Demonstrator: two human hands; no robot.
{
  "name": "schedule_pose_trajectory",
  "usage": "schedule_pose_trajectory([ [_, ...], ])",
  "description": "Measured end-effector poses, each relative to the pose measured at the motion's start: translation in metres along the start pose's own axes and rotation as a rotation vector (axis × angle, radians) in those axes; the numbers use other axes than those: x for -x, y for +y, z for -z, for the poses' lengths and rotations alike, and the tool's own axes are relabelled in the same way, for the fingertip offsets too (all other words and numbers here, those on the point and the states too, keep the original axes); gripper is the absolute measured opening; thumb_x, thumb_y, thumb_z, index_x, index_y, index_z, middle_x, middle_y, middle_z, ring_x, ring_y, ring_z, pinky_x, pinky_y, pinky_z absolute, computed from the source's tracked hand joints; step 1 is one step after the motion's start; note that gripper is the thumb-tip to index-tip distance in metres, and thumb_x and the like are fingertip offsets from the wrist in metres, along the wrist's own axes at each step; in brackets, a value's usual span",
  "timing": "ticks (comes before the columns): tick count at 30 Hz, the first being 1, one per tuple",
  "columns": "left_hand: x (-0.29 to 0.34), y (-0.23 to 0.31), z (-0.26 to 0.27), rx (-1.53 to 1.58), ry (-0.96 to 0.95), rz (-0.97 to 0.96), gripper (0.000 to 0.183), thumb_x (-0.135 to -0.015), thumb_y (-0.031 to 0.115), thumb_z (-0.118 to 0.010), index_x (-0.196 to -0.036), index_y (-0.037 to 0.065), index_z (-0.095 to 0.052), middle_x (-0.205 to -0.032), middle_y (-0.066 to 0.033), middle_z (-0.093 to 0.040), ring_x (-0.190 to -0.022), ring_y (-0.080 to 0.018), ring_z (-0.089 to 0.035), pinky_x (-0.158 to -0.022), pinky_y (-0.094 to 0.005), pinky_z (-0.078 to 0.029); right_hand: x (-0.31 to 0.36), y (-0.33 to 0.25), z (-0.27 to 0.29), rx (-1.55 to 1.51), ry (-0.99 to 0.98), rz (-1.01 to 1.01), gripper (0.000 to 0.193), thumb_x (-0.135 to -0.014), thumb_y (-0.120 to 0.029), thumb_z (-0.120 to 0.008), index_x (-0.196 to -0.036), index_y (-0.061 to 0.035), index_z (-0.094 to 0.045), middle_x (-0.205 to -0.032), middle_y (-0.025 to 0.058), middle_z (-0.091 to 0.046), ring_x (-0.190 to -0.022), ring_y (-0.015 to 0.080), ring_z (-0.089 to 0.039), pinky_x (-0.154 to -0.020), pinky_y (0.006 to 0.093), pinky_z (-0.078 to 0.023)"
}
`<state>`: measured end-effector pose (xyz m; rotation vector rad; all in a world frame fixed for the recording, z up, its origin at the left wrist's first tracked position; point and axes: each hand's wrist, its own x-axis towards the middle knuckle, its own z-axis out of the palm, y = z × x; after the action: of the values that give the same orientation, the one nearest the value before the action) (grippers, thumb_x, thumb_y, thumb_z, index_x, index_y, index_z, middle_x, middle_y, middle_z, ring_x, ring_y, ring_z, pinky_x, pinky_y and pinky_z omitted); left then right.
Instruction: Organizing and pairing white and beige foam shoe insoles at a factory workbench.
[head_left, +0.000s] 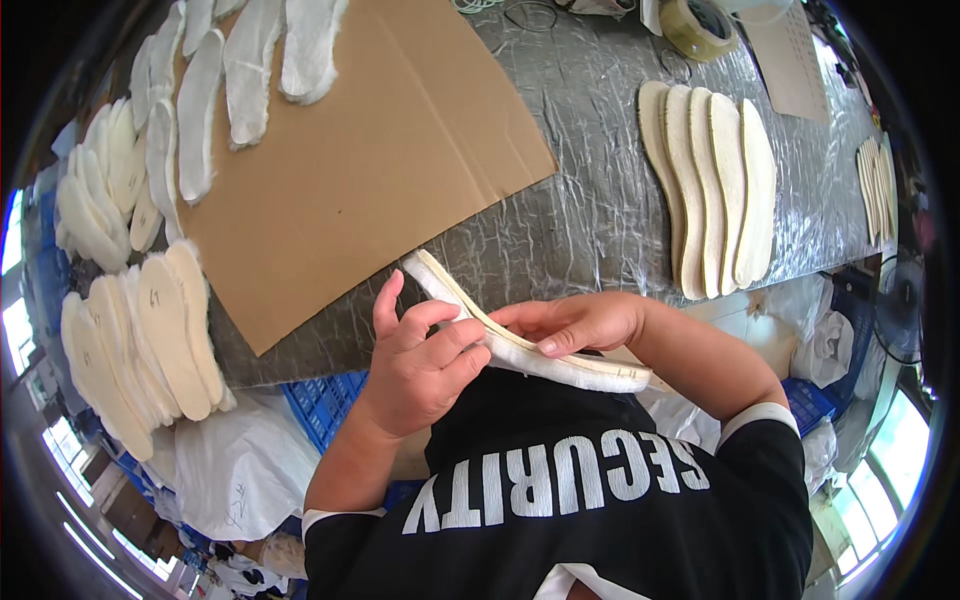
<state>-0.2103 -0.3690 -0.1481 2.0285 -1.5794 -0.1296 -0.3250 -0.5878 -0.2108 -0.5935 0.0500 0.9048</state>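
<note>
A fleece insole (590,372) is held on its edge just above the table's near side, bent in a shallow curve. One face is white and fluffy; the other is a cream backing. My right hand (578,322) grips it near the middle, thumb over the upper edge and fingers on the backing side. On the fluffy side, my left hand (425,355) has its fingers curled against the insole, with one finger raised off it. Part of each hand's grip is hidden behind the insole.
A brown cardboard sheet (370,160) covers the table's left, with white fluffy insoles (250,65) on its far end. Cream insoles (175,335) are piled at the left edge. A fanned row of insoles (705,190) lies right. Tape (697,28) sits at the back.
</note>
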Motion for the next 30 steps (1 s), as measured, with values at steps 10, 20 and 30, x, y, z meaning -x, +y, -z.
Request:
schedule_pose_trajectory([
  [10,-0.010,0.011,-0.005,0.075,-0.032,-0.039,0.010,-0.068,0.014,-0.074,-0.076,0.015,-0.068,-0.086,0.0048,-0.061,-0.087,-0.0181,-0.054,-0.106,-0.0583,-0.028,-0.002,0.004,-0.013,-0.098,0.120,-0.021,0.051,-0.097,-0.023,-0.054,-0.142,-0.0042,-0.040,-0.124,0.0083,-0.056,-0.114,0.0127,-0.052,-0.099,0.0276,-0.041],
  [20,0.008,0.013,-0.014,0.101,-0.045,-0.133,0.006,-0.082,0.015,-0.065,-0.080,0.010,-0.061,-0.096,-0.0013,-0.063,-0.100,-0.0184,-0.060,-0.104,-0.0564,-0.033,0.001,0.011,-0.026,-0.003,0.306,-0.103,0.045,-0.093,-0.026,-0.048,-0.133,-0.0064,-0.050,-0.114,0.0072,-0.059,-0.103,0.0122,-0.056,-0.088,0.0263,-0.045],
  [30,0.006,0.016,-0.017,0.147,-0.005,-0.059,0.012,-0.077,0.011,-0.066,-0.079,0.012,-0.054,-0.087,-0.0014,-0.066,-0.089,-0.0217,-0.063,-0.102,-0.0511,-0.035,-0.002,0.035,-0.032,-0.231,0.196,0.013,0.038,-0.101,-0.029,-0.047,-0.132,-0.0075,-0.048,-0.115,0.0044,-0.058,-0.104,0.0096,-0.055,-0.089,0.0247,-0.046],
])
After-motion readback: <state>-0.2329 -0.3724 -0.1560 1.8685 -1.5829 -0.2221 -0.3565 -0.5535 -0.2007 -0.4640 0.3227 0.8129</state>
